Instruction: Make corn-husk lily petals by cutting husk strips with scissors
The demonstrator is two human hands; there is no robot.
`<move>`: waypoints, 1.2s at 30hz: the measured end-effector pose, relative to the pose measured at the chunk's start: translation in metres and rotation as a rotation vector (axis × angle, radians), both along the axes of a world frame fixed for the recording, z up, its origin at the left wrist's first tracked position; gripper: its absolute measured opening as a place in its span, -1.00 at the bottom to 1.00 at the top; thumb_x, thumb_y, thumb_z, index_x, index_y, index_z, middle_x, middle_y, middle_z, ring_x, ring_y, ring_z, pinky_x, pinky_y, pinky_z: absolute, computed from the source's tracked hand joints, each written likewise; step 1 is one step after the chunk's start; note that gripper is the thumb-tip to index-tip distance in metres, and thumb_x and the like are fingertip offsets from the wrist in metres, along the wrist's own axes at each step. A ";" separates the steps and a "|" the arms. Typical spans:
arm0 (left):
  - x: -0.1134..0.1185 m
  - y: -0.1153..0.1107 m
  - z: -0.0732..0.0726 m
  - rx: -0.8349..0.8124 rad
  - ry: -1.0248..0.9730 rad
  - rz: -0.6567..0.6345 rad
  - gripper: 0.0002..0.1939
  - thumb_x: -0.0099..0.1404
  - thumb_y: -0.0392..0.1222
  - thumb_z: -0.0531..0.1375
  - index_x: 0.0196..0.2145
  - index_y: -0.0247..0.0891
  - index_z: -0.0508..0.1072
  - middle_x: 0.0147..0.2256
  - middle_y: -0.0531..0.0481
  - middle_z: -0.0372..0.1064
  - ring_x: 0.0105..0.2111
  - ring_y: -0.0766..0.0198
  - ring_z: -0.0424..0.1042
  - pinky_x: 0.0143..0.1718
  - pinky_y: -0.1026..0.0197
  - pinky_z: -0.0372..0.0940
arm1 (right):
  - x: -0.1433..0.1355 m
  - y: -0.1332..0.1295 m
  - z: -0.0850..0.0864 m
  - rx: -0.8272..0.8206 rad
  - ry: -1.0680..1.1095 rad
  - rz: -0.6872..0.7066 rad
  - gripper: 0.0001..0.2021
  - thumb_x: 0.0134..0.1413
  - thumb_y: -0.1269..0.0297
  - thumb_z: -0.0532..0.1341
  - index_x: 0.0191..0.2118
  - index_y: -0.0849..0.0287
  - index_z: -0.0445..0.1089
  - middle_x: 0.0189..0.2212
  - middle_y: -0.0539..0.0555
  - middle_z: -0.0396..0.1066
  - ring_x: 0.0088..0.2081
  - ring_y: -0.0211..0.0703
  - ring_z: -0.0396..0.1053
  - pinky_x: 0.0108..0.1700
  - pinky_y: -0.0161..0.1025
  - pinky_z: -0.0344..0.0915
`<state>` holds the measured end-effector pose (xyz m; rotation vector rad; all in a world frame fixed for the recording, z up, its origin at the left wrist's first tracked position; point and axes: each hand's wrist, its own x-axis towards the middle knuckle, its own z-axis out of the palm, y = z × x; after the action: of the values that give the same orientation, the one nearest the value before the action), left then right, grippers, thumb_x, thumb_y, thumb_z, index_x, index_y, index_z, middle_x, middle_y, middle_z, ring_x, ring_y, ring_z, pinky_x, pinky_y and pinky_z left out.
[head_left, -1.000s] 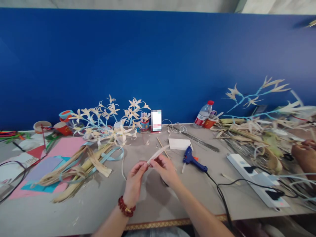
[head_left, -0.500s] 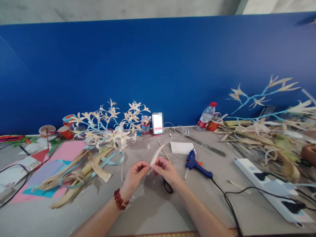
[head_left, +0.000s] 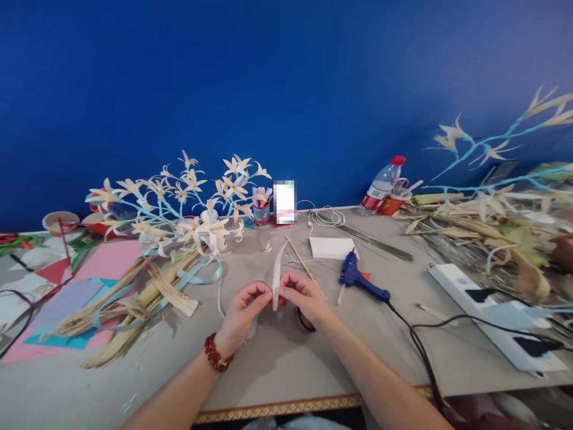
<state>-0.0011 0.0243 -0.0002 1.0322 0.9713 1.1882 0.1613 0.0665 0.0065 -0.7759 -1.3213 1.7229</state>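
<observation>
A narrow, cream-coloured strip of dried husk [head_left: 277,269] stands nearly upright between my hands, its pointed end up. My left hand [head_left: 245,307] pinches the strip's lower part from the left, and a red beaded bracelet [head_left: 217,353] circles that wrist. From the other side my right hand [head_left: 302,297] grips the same part between thumb and fingers. Behind the right hand lie a thin wooden stick [head_left: 301,258] and a black loop-shaped handle [head_left: 306,322], partly hidden by the hand. A blue glue gun [head_left: 364,280] rests to the right on the table.
Husk flowers on blue stems [head_left: 183,200] stand at the back left, above dried husk bundles [head_left: 134,322] and coloured paper [head_left: 111,263]. A white box [head_left: 332,247], a bottle [head_left: 380,188] and wires [head_left: 380,242] lie ahead. A power strip [head_left: 487,316] with black cables is at right.
The view has tipped down, showing the table's front edge. The husk strip has turned from leaning right to nearly upright, and its lower end now shows below my fingers.
</observation>
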 end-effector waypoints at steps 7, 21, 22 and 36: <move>-0.001 -0.001 0.005 0.033 0.054 -0.007 -0.85 0.20 -0.13 0.24 -0.37 -0.27 0.43 -0.44 0.04 0.36 -0.41 0.32 0.28 -0.34 0.29 0.15 | 0.000 -0.002 0.002 0.028 -0.025 -0.003 -0.77 0.01 0.16 0.30 -0.47 0.19 0.31 -0.59 -0.07 0.31 -0.50 -0.29 0.28 -0.38 -0.34 0.19; 0.001 -0.002 0.003 0.035 0.077 -0.006 -0.79 0.18 -0.08 0.25 -0.41 -0.29 0.41 -0.46 0.01 0.32 -0.41 0.29 0.27 -0.34 0.27 0.17 | 0.002 -0.004 0.006 0.085 -0.095 -0.036 -0.73 0.00 0.08 0.27 -0.47 0.16 0.30 -0.57 -0.05 0.31 -0.48 -0.24 0.29 -0.35 -0.29 0.23; 0.001 -0.002 0.003 0.037 0.074 -0.008 -0.80 0.18 -0.08 0.24 -0.42 -0.29 0.41 -0.47 0.01 0.32 -0.42 0.30 0.27 -0.35 0.27 0.16 | 0.001 -0.004 0.006 0.098 -0.099 -0.033 -0.74 0.01 0.08 0.27 -0.46 0.16 0.30 -0.56 -0.05 0.31 -0.48 -0.25 0.29 -0.36 -0.30 0.23; -0.001 0.002 -0.003 0.074 0.125 0.182 -0.82 0.17 -0.09 0.25 -0.40 -0.26 0.42 -0.48 0.07 0.27 -0.42 0.33 0.24 -0.38 0.31 0.14 | 0.051 -0.020 0.019 0.644 -1.190 -0.204 -0.83 0.13 0.16 0.16 -0.25 0.14 0.36 -0.32 0.10 0.43 -0.33 -0.08 0.37 -0.35 -0.26 0.17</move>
<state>-0.0022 0.0262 -0.0029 1.1056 1.1456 1.3291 0.2126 0.0468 0.0254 -1.5297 -2.2667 0.4690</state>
